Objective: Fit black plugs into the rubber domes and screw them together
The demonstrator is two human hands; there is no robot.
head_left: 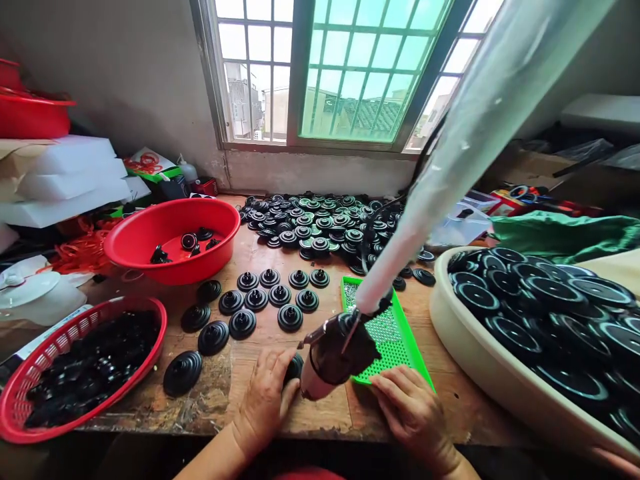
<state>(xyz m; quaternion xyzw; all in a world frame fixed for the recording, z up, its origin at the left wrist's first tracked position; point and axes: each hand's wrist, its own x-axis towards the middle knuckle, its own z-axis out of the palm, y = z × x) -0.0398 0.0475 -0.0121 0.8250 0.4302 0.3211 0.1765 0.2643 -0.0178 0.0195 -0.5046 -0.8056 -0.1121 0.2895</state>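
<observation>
My left hand (267,390) is wrapped round a black disc (294,368) near the table's front edge. Just right of it a hanging tool (333,360) on a whitish tube (450,173) hides part of the disc. My right hand (410,403) is at the near end of a green perforated tray (403,337), its fingers pressed together; whatever they may hold is hidden. Small metal bits lie at the tray's far end. Several black stepped discs (290,318) stand on the wooden table beyond my left hand.
A red bowl (220,257) and a red basket (157,320) of black parts stand left. A cream tub (445,333) heaped with black discs stands right. A pile of discs (320,223) lies below the window.
</observation>
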